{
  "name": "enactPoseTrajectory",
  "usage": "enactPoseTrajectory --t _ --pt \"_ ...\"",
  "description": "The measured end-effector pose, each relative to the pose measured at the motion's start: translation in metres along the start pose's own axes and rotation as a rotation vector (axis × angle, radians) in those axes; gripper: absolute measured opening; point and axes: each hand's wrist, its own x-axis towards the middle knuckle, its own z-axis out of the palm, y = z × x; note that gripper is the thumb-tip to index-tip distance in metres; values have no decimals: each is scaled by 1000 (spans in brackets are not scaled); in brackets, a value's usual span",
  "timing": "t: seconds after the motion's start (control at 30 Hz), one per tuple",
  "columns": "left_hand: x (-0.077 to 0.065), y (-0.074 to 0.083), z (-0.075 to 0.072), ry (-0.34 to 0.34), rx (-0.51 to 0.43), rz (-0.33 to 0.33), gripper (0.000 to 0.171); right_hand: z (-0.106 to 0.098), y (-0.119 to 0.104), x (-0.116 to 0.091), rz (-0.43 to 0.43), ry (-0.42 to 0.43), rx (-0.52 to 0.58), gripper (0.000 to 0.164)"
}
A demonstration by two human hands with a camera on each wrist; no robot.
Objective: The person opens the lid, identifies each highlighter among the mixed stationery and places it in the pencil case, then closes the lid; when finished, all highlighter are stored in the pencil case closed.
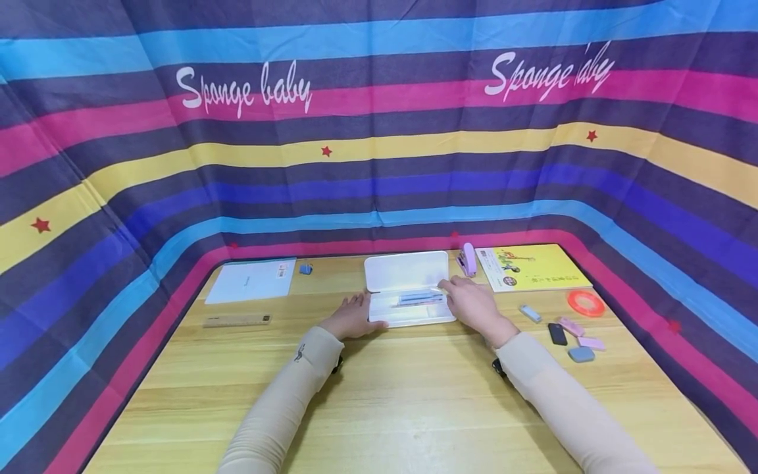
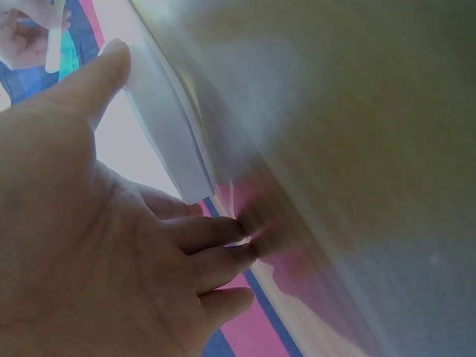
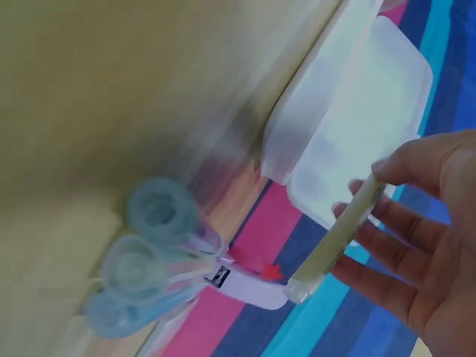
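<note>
A white pencil case (image 1: 408, 313) lies on the wooden table with its lid (image 1: 408, 271) raised at the back. Inside it are several pens (image 1: 414, 299), bluish and pale. At the case's left front corner rests my left hand (image 1: 352, 317); its thumb touches the front wall, and the other fingers extend past the left end, tips near the tabletop. Above the case's right end, my right hand (image 1: 472, 304) pinches a slim pale-yellow stick (image 3: 335, 238) with a clear end between thumb and fingers. Its exact kind cannot be told.
Back left: a pale notebook (image 1: 251, 282), a ruler (image 1: 237, 320) and a small blue object (image 1: 305, 268). Right: a lilac stapler (image 1: 468, 259), a yellow book (image 1: 533, 265), an orange-red ring of tape (image 1: 586, 303) and several small blocks, including a black one (image 1: 557, 334). A striped cloth (image 1: 379, 184) encloses the table.
</note>
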Motion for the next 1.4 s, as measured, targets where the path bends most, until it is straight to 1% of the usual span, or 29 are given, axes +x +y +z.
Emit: enactPoseTrajectory --t 0.23,0.33,0.4,0.53,0.67,0.87,0.97,1.2,1.4 --pt "-1 0 -1 3 -5 5 100 8 -8 17 -181 -15 -14 31" --pt "-1 0 -1 3 -2 10 100 15 -9 23 -235 -18 -32 30" --pt "-1 0 0 7 2 16 100 19 -10 25 -256 -19 -42 30" --pt "0 0 2 13 -6 24 100 27 -13 29 -270 -35 -42 31" --pt "1 -1 3 10 -5 18 101 30 -17 33 -274 -38 -31 33" --pt "3 -2 2 5 0 5 102 33 -25 39 -269 -35 -24 30" --pt "4 -2 2 2 -9 1 103 35 -29 39 -258 -61 -30 29" --pt "4 -2 3 6 0 -3 102 36 -36 38 -281 -109 -46 28" --pt "3 -2 3 4 -7 -9 101 34 -41 39 -244 -118 -55 26"
